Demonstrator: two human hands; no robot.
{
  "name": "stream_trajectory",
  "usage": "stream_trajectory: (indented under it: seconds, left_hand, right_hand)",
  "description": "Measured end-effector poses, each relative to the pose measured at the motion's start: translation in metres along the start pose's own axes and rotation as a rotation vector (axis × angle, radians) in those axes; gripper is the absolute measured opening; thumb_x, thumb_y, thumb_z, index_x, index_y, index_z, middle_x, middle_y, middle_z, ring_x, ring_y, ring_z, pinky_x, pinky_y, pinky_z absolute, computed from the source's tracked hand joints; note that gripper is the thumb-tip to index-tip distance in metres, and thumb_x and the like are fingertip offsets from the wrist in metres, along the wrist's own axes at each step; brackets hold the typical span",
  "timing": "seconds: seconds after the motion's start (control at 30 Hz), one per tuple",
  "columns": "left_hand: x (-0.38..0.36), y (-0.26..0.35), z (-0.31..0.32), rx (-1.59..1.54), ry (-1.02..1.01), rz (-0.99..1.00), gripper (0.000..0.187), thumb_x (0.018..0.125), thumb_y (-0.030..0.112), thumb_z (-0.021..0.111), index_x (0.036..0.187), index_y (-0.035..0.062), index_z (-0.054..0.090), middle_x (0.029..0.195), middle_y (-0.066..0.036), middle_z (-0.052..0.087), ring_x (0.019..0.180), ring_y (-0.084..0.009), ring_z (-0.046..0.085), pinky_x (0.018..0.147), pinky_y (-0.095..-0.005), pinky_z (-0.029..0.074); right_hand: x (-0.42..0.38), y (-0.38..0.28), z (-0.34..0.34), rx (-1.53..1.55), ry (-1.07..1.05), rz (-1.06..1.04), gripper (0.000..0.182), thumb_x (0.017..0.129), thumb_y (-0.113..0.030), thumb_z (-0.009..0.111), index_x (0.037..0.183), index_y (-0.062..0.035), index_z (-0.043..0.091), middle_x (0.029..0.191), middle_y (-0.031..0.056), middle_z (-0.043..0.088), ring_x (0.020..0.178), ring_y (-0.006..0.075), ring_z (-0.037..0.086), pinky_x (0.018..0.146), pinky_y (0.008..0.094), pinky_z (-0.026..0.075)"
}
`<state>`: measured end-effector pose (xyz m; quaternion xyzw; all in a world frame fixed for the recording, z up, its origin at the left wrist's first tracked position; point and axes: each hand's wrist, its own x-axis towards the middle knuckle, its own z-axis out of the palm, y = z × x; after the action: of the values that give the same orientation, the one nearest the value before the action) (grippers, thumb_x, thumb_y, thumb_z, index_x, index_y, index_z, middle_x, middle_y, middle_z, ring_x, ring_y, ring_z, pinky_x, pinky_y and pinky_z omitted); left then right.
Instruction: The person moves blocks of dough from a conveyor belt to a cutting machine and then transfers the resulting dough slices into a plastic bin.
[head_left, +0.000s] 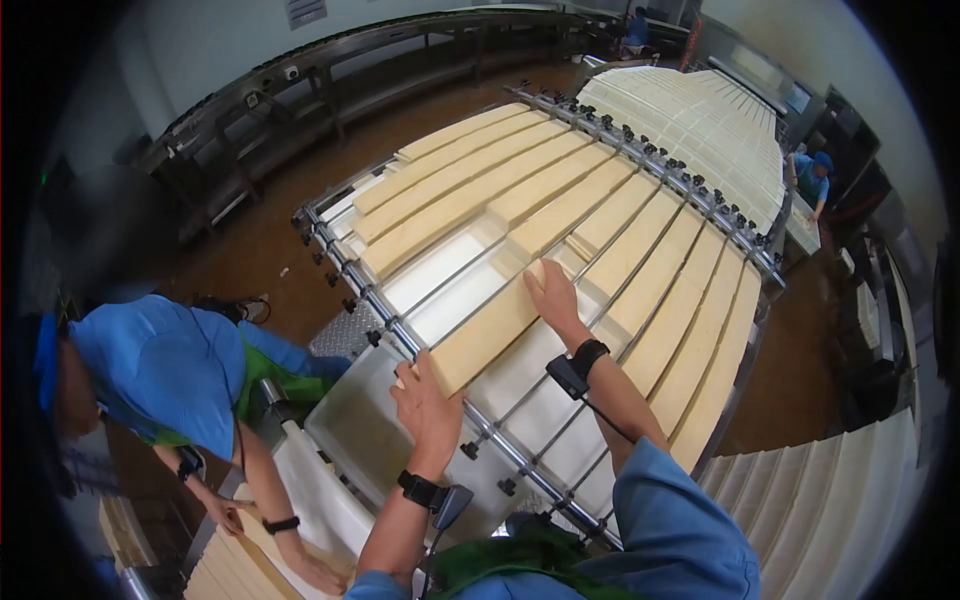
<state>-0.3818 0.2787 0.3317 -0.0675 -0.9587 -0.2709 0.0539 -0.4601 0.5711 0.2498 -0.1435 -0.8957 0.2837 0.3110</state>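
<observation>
Between my two hands is a long, flat, pale yellow slab (483, 338), lying in one of the lanes of a wide white conveyor (445, 262). My left hand (430, 408) closes on its near end beside the metal front bar. The far end is in my right hand (556, 302), its fingers curled over the edge. More slabs of the same kind (660, 265) lie in rows to the right, and others (430, 205) on the left. Thin metal rods separate the lanes. The undersides of my fingers are hidden.
A metal bar with black knobs (385, 312) crosses the conveyor's near end. At lower left, a co-worker in blue (165, 360) handles similar slabs beside a pale bin (350, 410). Another person (815, 180) stands far right. White ridged sheets (810, 495) lie at lower right.
</observation>
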Motion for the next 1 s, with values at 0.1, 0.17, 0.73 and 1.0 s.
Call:
stream_trajectory:
  seconds: [0.1,0.17,0.73,1.0]
  left_hand:
    - [0.026,0.013,0.018,0.032,-0.110,0.046,0.085,0.068,0.025,0.094,0.141,0.0133,0.051,0.128,-0.018,0.054,0.115,-0.0445,0.057,0.091,-0.0508,0.053]
    - [0.041,0.022,0.027,0.109,-0.248,0.030,0.086,0.068,0.028,0.093,0.139,0.0092,0.050,0.124,-0.020,0.052,0.106,-0.0451,0.059,0.086,-0.0505,0.054]
    - [0.057,0.016,0.048,0.034,-0.284,0.122,0.088,0.074,0.035,0.091,0.146,0.0069,0.047,0.130,-0.023,0.049,0.109,-0.0457,0.061,0.092,-0.0522,0.052]
    - [0.066,0.013,0.122,-0.357,-0.053,-0.072,0.074,0.084,0.019,0.081,0.148,0.0099,0.046,0.130,-0.022,0.047,0.111,-0.0387,0.060,0.092,-0.0477,0.052]
  right_hand:
    - [0.017,0.022,0.005,-0.138,-0.200,0.125,0.067,0.098,-0.050,0.061,0.134,0.0057,0.057,0.125,0.0269,0.065,0.116,0.0429,0.064,0.102,0.0536,0.047]
    - [0.029,0.022,0.003,-0.269,-0.331,0.169,0.072,0.097,-0.056,0.058,0.135,0.0058,0.057,0.125,0.0268,0.066,0.118,0.0413,0.064,0.106,0.0573,0.042]
    - [0.033,0.033,-0.004,-0.586,-0.107,0.019,0.080,0.097,-0.065,0.054,0.151,-0.0065,0.048,0.135,0.0276,0.061,0.140,0.0402,0.047,0.118,0.0723,0.012]
    - [0.020,0.021,-0.009,-0.554,-0.192,-0.055,0.060,0.098,-0.048,0.062,0.141,-0.0062,0.057,0.143,0.0251,0.055,0.141,0.0419,0.044,0.117,0.0726,0.018]
